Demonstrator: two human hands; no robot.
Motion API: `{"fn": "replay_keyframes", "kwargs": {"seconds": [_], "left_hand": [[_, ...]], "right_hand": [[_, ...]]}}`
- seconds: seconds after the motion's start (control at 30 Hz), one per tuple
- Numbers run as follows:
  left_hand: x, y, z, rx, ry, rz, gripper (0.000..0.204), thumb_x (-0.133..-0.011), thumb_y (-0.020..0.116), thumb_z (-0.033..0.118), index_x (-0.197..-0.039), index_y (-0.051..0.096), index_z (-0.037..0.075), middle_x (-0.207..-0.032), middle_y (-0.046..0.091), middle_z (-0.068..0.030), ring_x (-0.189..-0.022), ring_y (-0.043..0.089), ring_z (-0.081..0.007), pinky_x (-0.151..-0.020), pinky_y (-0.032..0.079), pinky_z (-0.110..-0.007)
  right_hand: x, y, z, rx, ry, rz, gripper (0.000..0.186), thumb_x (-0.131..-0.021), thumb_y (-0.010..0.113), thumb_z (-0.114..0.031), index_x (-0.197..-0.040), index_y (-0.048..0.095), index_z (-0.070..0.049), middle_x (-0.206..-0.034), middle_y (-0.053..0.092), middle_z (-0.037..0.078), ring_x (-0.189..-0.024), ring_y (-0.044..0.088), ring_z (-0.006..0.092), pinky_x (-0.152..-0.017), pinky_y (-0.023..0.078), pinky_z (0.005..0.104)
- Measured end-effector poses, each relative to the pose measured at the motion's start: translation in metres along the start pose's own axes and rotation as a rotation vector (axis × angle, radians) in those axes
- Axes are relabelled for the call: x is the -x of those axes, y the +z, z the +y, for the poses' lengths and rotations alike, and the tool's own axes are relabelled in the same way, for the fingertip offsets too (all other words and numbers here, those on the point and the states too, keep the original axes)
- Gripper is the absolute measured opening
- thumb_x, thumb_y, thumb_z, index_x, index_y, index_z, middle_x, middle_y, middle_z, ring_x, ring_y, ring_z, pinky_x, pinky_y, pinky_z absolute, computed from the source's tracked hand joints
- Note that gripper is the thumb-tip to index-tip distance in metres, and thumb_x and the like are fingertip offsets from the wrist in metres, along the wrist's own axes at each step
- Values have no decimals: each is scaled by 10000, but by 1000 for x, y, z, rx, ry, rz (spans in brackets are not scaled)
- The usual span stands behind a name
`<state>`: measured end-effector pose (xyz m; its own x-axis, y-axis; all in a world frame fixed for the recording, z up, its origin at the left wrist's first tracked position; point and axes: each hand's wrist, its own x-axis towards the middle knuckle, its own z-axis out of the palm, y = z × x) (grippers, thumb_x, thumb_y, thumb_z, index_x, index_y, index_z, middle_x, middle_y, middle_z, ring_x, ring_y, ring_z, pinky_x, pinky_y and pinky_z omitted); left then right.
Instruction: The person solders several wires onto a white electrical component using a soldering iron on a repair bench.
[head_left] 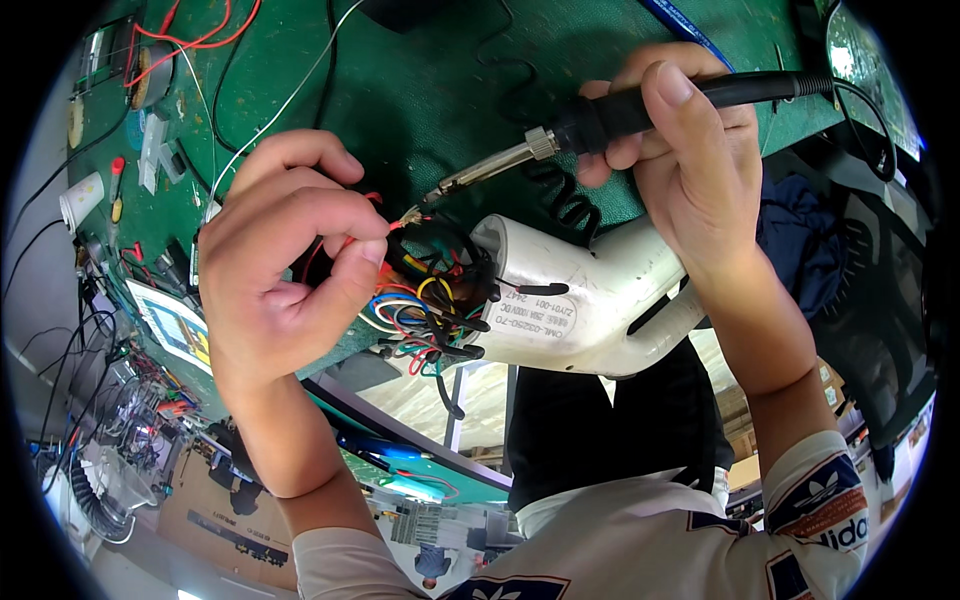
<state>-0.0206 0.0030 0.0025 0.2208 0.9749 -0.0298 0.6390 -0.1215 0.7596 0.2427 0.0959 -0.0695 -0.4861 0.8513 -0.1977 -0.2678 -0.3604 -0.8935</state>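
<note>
My right hand point(700, 170) grips the black handle of a soldering iron point(600, 120), its metal tip pointing down to the left. My left hand point(290, 240) pinches a red wire point(396, 226) between thumb and forefinger. The wire's bare strands sit right by the iron's tip; whether they touch I cannot tell. Below, a white charging-gun-like housing point(570, 270) with a looped handle lies near the bench's front edge. From its open end spills a bundle of coloured wires point(430, 300), some with black sleeves.
The green bench mat point(420, 70) holds a red-handled screwdriver point(117, 185), a paper cup point(82, 202) and a solder-like spool point(153, 80). Red leads point(215, 42) and a thin white wire point(290, 100) trail across the far left. A coiled black cord point(565, 200) runs behind the housing.
</note>
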Motion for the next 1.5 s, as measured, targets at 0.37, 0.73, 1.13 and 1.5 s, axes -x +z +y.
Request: {"fn": "replay_keyframes", "kwargs": {"seconds": [0.37,0.73,1.13,1.5], "left_hand": [[0,-1,1,-30,17,43,104,-706,736,55,-796,685,38,-743,633,-65,-884,633,-300,-766,499,-389],[-1,0,5,-45,7,59,143,-666,726,20,-796,676,51,-749,628,-67,-874,621,-270,-736,483,-374],[1,0,6,-18,-21,79,159,-664,755,19,-789,667,63,-756,641,-63,-863,628,-262,-742,487,-373],[3,2,4,-48,-35,60,169,-679,751,5,-818,675,61,-716,633,-51,-866,634,-247,-708,488,-353]], "right_hand": [[2,3,-6,-131,-75,27,184,-981,626,-152,-980,597,31,-767,646,119,-614,675,205,-605,569,318],[-11,-56,-51,-124,-368,111,266,-1008,581,-160,-1165,554,52,-979,692,198,-844,697,271,-826,562,385],[-30,-45,-32,-105,-274,182,309,-969,613,-99,-1227,607,71,-1033,707,228,-969,709,334,-929,544,434],[-23,-70,-32,-141,-289,-62,406,-1047,521,-254,-1349,527,18,-1174,675,170,-1088,658,285,-1023,474,450]]}}
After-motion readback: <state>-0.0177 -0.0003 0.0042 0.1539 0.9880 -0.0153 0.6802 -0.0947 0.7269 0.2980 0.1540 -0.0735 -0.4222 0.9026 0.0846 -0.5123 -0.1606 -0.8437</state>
